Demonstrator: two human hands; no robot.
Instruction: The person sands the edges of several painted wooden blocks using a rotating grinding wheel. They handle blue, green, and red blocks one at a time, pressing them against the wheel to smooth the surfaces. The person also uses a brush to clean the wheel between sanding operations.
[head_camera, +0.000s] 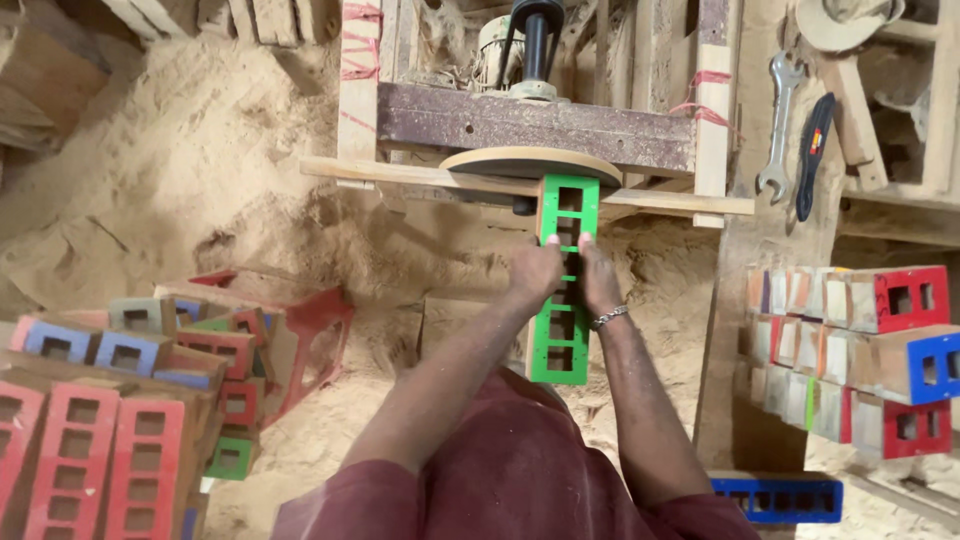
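Observation:
A long green wooden piece (566, 205) with several rectangular cut-outs is held lengthwise in front of me. Its far end rests against the round sanding disc (530, 163) of a wooden-framed machine. My left hand (536, 273) grips the piece's left edge near its middle. My right hand (598, 278), with a metal bracelet on the wrist, grips the right edge beside it. The piece's near end (560, 355) shows between my forearms.
Stacks of red, blue and green cut-out pieces (120, 400) lie at the left. More painted blocks (870, 350) are stacked at the right, a blue piece (780, 498) on the ground below. A spanner (780, 130) hangs on a board. Sawdust (180, 180) covers the ground.

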